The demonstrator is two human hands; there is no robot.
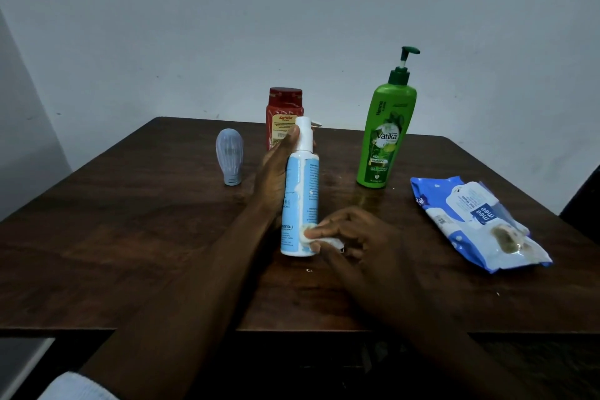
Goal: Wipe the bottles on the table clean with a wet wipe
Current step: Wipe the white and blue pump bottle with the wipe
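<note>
Fingers point(328, 230) of the right hand point(360, 240) pinch the wet wipe point(328, 241) against the blue-white bottle point(300, 191), low down!
Above them the left hand point(274, 177) curls round its upper body, steadying it upright against the rubbing, I'd judge. Green bottle point(384, 140), red bottle point(282, 114) and grey bottle point(230, 153) wait beyond.

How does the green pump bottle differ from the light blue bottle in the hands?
The green pump bottle stands free; the light blue bottle is held by the left hand while the right hand presses a wet wipe against it. The green one's pump is green; the blue one's top is white. Both stand upright on the table.
</note>
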